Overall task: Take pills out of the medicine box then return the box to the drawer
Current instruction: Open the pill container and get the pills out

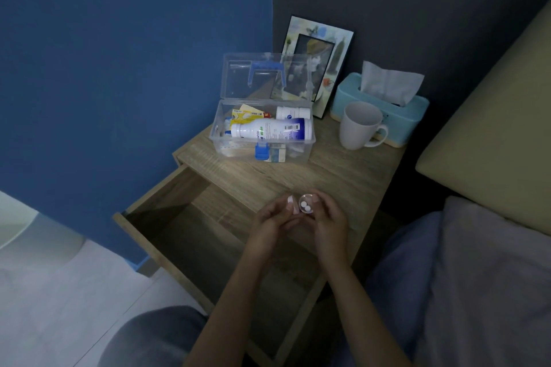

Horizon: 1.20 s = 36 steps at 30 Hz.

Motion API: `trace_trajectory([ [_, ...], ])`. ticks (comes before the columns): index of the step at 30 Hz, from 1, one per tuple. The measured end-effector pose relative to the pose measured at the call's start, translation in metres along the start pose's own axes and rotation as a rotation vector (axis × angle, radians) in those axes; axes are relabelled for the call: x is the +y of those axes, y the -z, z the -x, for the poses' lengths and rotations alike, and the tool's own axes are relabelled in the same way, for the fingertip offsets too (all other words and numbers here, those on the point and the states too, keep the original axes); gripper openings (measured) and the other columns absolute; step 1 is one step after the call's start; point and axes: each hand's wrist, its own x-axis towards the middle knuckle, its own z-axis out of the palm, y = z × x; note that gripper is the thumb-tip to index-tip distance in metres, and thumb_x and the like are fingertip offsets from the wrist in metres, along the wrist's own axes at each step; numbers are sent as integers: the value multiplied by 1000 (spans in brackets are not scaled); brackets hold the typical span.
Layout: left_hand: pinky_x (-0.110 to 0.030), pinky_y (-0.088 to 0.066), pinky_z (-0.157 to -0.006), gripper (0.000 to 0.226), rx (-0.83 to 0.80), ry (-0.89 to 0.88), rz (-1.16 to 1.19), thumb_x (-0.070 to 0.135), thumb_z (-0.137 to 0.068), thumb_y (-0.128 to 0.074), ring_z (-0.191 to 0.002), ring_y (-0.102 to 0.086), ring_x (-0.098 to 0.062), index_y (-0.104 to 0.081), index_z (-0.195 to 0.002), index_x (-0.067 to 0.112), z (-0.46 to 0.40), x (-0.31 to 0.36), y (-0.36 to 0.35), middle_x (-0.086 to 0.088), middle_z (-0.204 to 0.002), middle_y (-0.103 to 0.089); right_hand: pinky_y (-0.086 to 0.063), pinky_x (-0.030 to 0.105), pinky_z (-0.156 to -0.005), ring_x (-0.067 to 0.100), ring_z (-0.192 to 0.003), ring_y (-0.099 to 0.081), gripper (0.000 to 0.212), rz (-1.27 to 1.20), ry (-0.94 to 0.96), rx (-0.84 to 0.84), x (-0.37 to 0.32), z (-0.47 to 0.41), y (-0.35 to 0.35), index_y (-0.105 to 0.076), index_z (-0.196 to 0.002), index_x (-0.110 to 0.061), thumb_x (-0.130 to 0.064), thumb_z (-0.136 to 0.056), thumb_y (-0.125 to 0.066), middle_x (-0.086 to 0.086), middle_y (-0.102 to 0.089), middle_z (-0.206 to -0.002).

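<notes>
The clear medicine box (223,144) stands open on the wooden nightstand (343,176), its lid up, with a white bottle (268,129) and several packets inside. The drawer (190,235) below is pulled out, and I see nothing in it. Over the nightstand's front edge my right hand (331,214) holds a small clear cup (306,203) with two white pills (305,205) in it. My left hand (274,217) holds a small pale pill strip (291,204) right beside the cup.
A white mug (357,125), a light blue tissue box (387,107) and a picture frame (322,48) stand at the back right of the nightstand. A bed with a pillow (492,134) lies to the right. Blue wall is on the left.
</notes>
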Motion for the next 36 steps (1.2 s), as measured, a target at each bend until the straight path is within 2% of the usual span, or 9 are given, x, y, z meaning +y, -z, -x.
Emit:
trace_trajectory([
  [5,-30,-51,-99,40,-46,2,98,8,-95,-51,-108,-65,-21,-52,-134,1,-2,0,4,-18,-128,-61,-53,11,-60,1,-75,-70,21,-110,-74,32,2,-4,4,-68,-108,-2,-11,-95,-54,12,-71,-97],
  [11,-29,-55,-87,33,12,-82,-50,13,-77,-74,-102,-70,-21,-67,-109,9,-5,-7,9,-9,-104,-73,-48,5,-56,-1,-70,-68,15,-18,-61,32,6,-5,13,-72,-79,-22,-21,-89,-62,-9,-73,-74],
  [16,-12,-52,-65,32,116,-199,-301,5,-76,-75,-85,-70,-2,-64,-105,12,-8,-6,9,3,-96,-73,-48,6,-64,-8,-80,-65,15,85,-45,67,11,-8,17,-73,-93,-26,-19,-80,-73,-11,-72,-90],
  [19,-10,-52,-73,41,112,-252,-329,6,-81,-72,-89,-68,6,-62,-119,21,-9,-6,10,14,-101,-70,-48,13,-74,0,-91,-65,21,130,-15,97,11,-10,19,-72,-100,-25,-25,-79,-74,-12,-72,-96],
  [24,-15,-49,-79,16,42,-440,-502,31,-89,-65,-91,-65,-1,-69,-102,23,-8,-8,12,7,-94,-72,-50,28,-90,4,-100,-61,40,557,200,90,14,-11,20,-61,-123,-23,-44,-89,-57,-7,-68,-114],
  [26,-24,-47,-93,22,58,-483,-663,35,-91,-60,-112,-61,-5,-66,-110,26,-11,-12,14,2,-114,-70,-46,40,-100,12,-112,-59,43,712,232,38,18,-13,24,-53,-131,-25,-45,-93,-49,-1,-63,-127],
  [28,-38,-26,-118,36,114,-473,-850,37,-92,-56,-141,-36,-8,-58,-127,29,-15,-17,17,-2,-142,-55,-35,48,-111,19,-132,-46,47,816,224,-19,22,-15,27,-45,-139,-24,-43,-96,-44,3,-50,-144],
  [31,-39,7,-121,44,130,-525,-1065,41,-94,-50,-149,-12,-9,-51,-136,28,-21,-19,20,2,-148,-48,-22,48,-118,23,-145,-24,49,918,239,-62,24,-14,28,-39,-144,-21,-39,-99,-40,6,-38,-153],
  [36,-46,1,-118,45,150,-654,-1360,38,-95,-50,-147,-12,-15,-52,-137,21,-25,-25,22,-1,-150,-45,-5,40,-120,21,-148,-18,50,1044,270,-118,27,-17,28,-34,-147,-19,-39,-100,-34,8,-32,-156],
])
